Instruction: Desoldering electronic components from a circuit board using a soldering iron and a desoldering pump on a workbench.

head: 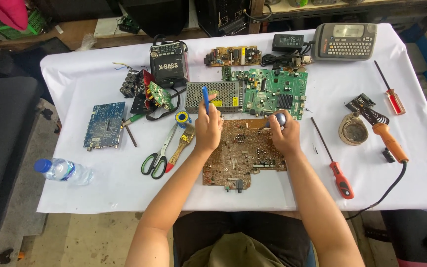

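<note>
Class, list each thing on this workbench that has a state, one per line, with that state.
Left hand: gripping a blue tool, upright.
Right hand: closed on a dark round tool.
Brown circuit board: lying flat under both hands.
Scissors: slightly open.
Water bottle: capped, on its side.
Soldering iron: lying on the cloth.

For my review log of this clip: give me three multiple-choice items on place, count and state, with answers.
1. Where does the water bottle lie?
A. left table edge
B. beside the label printer
C. on the brown board

2. How many red-handled screwdrivers?
A. one
B. two
C. four

3. What does the left hand hold?
A. scissors
B. nothing
C. a blue tool

Answers: 1 A, it lies on the cloth's left edge. 2 B, one beside the brown board, one far right. 3 C, a blue tool sticks up from its fingers.
</note>
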